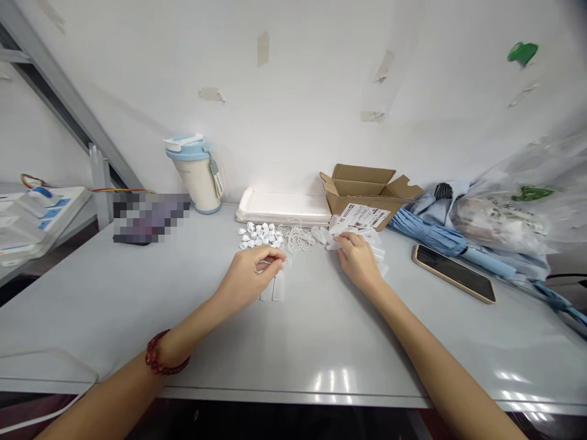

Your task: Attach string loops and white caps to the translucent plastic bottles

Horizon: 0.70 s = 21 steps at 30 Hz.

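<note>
My left hand (254,272) is closed in a pinch, thumb against fingertips; what it holds, if anything, is too small to make out. Below its fingers two flat translucent plastic pieces (277,287) lie side by side on the table. Bent over a loose pile of similar clear plastic pieces (373,238), my right hand (360,260) pinches one at its fingertips. Between the hands is a heap of thin white strings or strips (300,237). Several small white caps (259,233) are gathered just beyond my left hand.
Behind the small parts stand a stack of white trays (284,205) and an open cardboard box (367,195). A phone (454,273), a blue umbrella (426,231) and a plastic bag (509,208) lie right. A tumbler (195,174) stands left, near a blurred dark item (151,220).
</note>
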{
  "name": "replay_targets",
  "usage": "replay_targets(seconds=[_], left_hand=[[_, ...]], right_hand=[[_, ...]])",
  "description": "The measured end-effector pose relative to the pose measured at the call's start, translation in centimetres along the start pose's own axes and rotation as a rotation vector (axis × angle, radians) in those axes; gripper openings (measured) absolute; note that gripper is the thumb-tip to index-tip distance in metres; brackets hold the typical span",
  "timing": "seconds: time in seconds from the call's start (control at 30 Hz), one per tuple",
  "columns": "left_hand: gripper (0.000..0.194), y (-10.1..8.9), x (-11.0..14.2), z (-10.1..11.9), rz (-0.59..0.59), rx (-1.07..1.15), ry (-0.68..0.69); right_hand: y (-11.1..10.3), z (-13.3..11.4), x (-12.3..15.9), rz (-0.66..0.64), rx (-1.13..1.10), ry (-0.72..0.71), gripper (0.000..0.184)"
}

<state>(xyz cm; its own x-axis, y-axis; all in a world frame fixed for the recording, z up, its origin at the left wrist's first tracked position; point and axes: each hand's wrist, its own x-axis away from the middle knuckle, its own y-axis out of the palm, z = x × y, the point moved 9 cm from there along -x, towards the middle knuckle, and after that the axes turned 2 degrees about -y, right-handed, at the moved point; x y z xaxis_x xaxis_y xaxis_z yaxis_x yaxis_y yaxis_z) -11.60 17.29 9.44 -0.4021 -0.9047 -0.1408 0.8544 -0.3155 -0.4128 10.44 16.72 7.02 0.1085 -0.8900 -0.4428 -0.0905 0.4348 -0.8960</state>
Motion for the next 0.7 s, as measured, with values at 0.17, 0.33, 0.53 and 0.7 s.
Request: replay_targets(seconds=[0.17,0.33,0.53,0.7], left_hand=[[0.014,-0.4,-0.3,-0.8,0.024,0.084,-0.055],[0.015,-0.5,-0.5,-1.1,0.027,0.228,-0.105],[0.013,-0.8,-0.4,-0.3,0.019,0.303,-0.118],[0.015,-0.8,-0.3,-0.5,0.023,0.333,-0.123]], right_hand=[[-0.8,-0.3,0.2,0.019,0.085,0.009,0.039],[-3.8,-2.3,0.7,0.146,-0.070,0.021,0.031],[-4.5,-6.9,1.5,0.058,-0.726,0.025,0.015],[-3.5,-8.0,2.0,-0.025,-0.884,0.076,0.014]])
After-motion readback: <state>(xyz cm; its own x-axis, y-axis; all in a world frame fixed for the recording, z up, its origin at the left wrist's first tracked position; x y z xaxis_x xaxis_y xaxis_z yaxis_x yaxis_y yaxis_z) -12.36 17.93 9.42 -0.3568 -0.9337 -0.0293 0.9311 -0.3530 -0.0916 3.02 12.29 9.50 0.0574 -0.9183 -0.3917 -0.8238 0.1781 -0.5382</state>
